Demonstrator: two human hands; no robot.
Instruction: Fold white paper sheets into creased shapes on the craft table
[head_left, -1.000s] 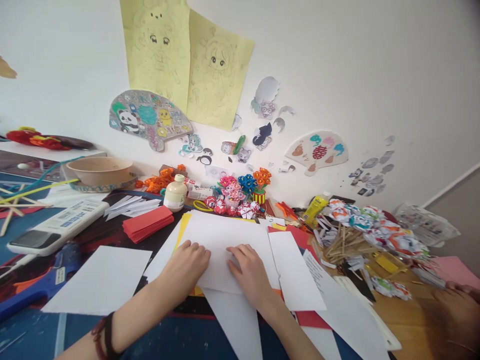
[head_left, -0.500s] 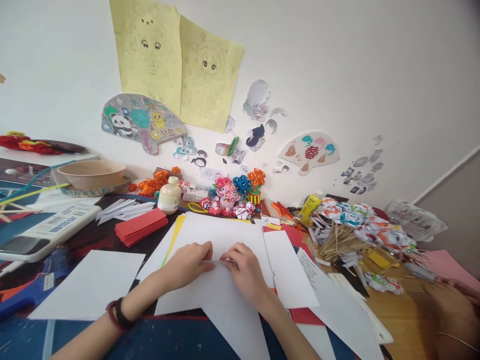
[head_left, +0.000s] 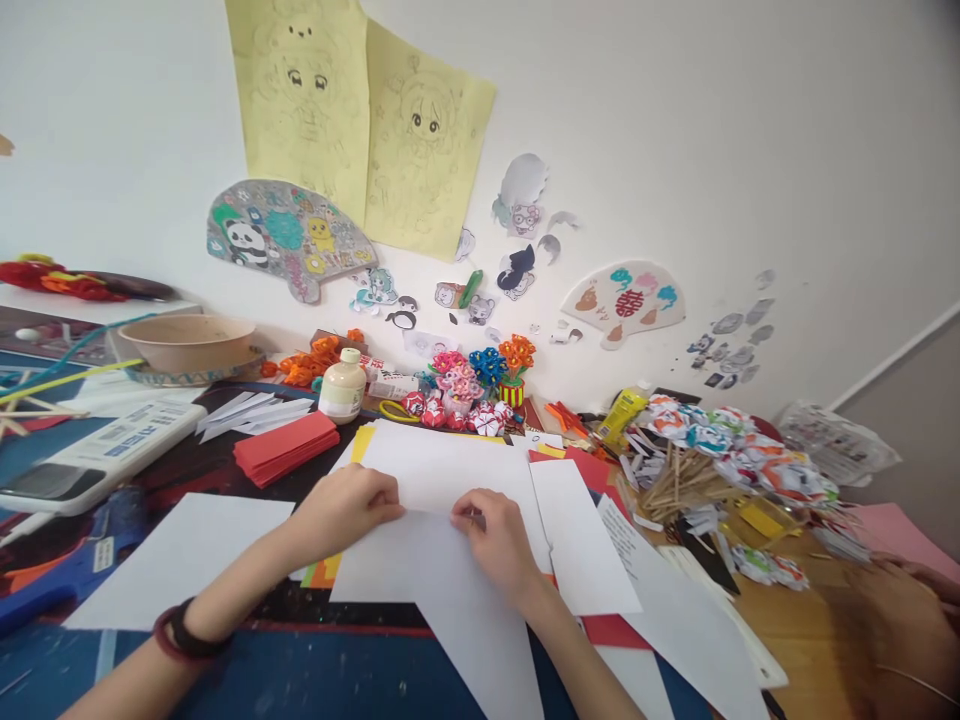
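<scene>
A sheet of white paper (head_left: 480, 645) hangs toward me between my hands, its top edge held over a stack of white sheets (head_left: 442, 460). My left hand (head_left: 349, 512) pinches that edge between thumb and fingers, near the stack's left side. A short way to the right, my right hand (head_left: 496, 540) is closed on the same edge, thumb against forefinger. Yellow, green and orange sheets peek out under the stack at left. Another white sheet (head_left: 589, 535) lies just right of my right hand.
Red paper strips (head_left: 286, 450), a glue bottle (head_left: 343, 387) and a blue glue gun (head_left: 82, 570) are at left. Paper flowers (head_left: 487, 370) stand by the wall. Wooden sticks (head_left: 679, 480) and crumpled balls lie right. Another person's hand (head_left: 907, 610) is at the right edge.
My left hand has slid left along the paper's edge, away from my right hand, which stays nearly in place. The gap between them is wider.
</scene>
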